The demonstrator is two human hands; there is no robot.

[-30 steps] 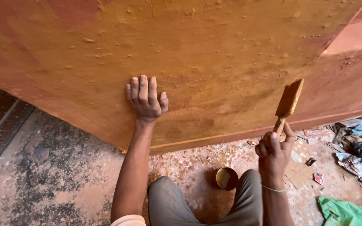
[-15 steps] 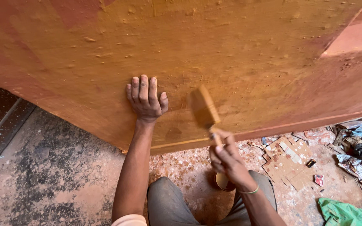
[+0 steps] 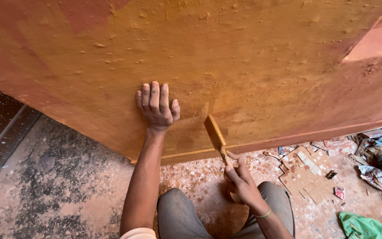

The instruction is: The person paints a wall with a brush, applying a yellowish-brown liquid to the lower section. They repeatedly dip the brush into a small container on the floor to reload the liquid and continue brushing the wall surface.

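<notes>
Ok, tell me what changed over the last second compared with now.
The right hand swung the brush from out at the right leftward and down, so its bristles now meet the orange wall beside the left hand. The left hand stayed flat on the wall; the grip on the brush is unchanged.

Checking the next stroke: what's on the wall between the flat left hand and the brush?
Head view: only bare, ochre-painted wall lies between the left hand and the brush; nothing else there.

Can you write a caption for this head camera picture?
Left hand flat against an orange-brown wall while the right hand holds a paintbrush to it.
</notes>
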